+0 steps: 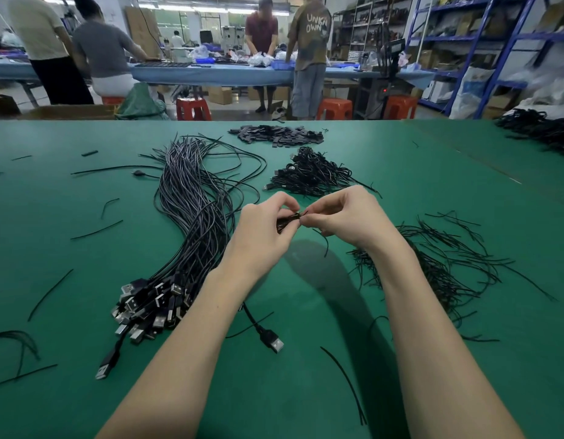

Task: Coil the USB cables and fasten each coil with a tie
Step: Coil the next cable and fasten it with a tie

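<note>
My left hand (265, 229) grips a small black cable coil (287, 220) above the middle of the green table (84, 264). My right hand (341, 217) pinches a thin black tie (325, 245) at the coil's right end; the tie's tail hangs below. To the left lies a long bundle of uncoiled USB cables (195, 217), plugs toward me. A heap of tied coils (312, 174) sits beyond my hands. Loose black ties (439, 267) are piled to the right.
A pile of small flat black pieces (276, 134) lies at the far side. Stray ties and single cables are scattered over the table. More cables (540, 131) are heaped at the far right edge. Several people work at a blue table behind.
</note>
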Available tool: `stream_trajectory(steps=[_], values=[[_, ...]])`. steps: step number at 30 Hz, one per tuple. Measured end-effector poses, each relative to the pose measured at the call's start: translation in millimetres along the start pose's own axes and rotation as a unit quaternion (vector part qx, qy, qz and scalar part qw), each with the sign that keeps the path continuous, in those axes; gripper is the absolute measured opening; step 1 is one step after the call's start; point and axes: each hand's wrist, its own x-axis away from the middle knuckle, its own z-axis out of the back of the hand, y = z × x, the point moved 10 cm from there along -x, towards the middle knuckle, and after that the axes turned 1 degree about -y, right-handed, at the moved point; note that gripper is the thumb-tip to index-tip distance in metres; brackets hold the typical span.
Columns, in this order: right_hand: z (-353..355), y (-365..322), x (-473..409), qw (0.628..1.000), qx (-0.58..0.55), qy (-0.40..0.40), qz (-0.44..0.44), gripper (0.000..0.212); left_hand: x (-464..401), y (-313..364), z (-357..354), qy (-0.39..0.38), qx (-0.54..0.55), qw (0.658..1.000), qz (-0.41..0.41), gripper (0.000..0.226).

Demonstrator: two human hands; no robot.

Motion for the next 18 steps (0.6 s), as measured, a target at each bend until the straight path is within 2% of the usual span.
stream_trajectory(steps=[9,11,12,13,15,16,18], values=[[-3,-3,2,0.996,-0.023,0.085,0.027,0.008,-5,6,2,0.000,-0.057,0.998,-0.022,0.017],[1,-9,5,0.992,0.005,0.112,0.057,0.012,-7,-2,-1,-0.024,-0.017,0.999,0.025,0.017],[2,-13,7,0.990,0.018,0.121,0.076,0.013,-7,-11,-4,-0.037,0.059,0.994,0.080,0.015],[3,-17,8,0.987,0.024,0.125,0.093,0.012,-5,-21,-8,-0.051,0.178,0.971,0.153,0.011],[2,-23,10,0.985,0.024,0.121,0.119,0.008,5,-34,-21,-0.052,0.412,0.866,0.278,0.008],[0,-26,11,0.984,0.026,0.116,0.131,0.006,8,-39,-24,-0.039,0.463,0.830,0.309,0.012],[-4,-32,12,0.982,0.028,0.108,0.152,0.005,12,-44,-26,-0.018,0.505,0.793,0.340,0.018]])
